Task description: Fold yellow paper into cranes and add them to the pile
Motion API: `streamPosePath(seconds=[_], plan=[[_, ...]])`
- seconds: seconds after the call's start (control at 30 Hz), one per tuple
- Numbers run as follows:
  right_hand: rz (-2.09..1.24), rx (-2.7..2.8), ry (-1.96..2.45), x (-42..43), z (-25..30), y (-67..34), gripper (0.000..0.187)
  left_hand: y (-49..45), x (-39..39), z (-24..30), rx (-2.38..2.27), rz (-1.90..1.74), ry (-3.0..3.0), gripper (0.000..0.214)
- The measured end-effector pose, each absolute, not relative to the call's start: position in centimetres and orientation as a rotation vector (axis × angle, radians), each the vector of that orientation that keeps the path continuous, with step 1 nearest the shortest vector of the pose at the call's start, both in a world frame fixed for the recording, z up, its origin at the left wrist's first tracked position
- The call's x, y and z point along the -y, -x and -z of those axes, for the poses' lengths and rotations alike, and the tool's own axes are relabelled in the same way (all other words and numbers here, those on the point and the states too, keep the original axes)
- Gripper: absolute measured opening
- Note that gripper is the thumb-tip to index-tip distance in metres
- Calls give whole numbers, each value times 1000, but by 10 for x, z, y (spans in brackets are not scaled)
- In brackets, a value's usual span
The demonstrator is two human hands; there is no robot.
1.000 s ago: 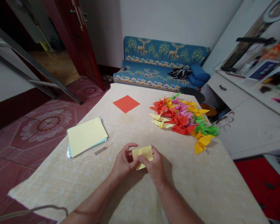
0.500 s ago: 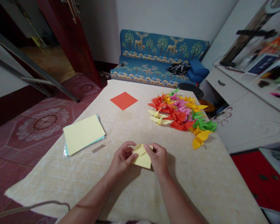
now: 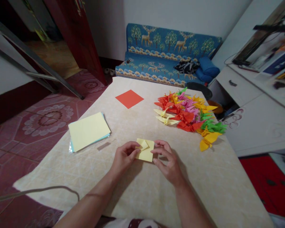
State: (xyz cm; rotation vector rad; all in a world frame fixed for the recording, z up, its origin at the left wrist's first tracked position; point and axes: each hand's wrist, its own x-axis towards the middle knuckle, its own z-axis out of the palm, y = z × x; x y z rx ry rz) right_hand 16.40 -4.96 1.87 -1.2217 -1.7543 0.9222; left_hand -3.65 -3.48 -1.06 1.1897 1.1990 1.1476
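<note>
A folded square of pale yellow origami paper (image 3: pixel 146 154) is held just over the table, with a small flap standing up near its upper middle. My left hand (image 3: pixel 125 155) pinches its left edge between thumb and fingers. At the right edge, my right hand (image 3: pixel 167 162) has its fingers spread apart, the fingertips at or very near the paper; whether they touch is hard to tell. Left of my hands lies a stack of pale yellow and blue paper sheets (image 3: pixel 89 130) on a clear wrapper. A red paper square (image 3: pixel 129 98) lies flat farther back.
Several folded paper cranes (image 3: pixel 185 115) in red, orange, pink, green and yellow crowd the table's right side. A small brownish strip (image 3: pixel 104 146) lies beside the stack. A cord (image 3: pixel 49 189) crosses the front left corner. Behind the table (image 3: pixel 123 196) stands a blue patterned sofa (image 3: pixel 156 68).
My right hand has loosened from the paper and its fingers have spread. The flap it pressed now stands up as a small point. The camera view has shifted slightly.
</note>
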Motion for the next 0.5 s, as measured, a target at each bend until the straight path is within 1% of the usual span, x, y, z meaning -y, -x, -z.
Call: streamPosePath(seconds=[0.07,0.13,0.2,0.3,0.43,0.5], plan=[[-904,1868,1238,53,-17,-165,34,37,35,13,-1278,-1103,-1415,14],[-807,1980,1291,53,-13,-165,42,38,35,14,-1360,-1042,-1668,16],[-687,2074,1347,53,-10,-164,45,39,34,11,-1437,-991,-1898,18],[-606,2148,1367,51,-9,-163,40,43,33,5,-1493,-972,-2109,17],[-602,2146,1354,49,-9,-164,33,50,36,-1,-1432,-892,-2269,16],[-610,2137,1350,48,-8,-165,34,52,40,-2,-1423,-845,-2348,25]])
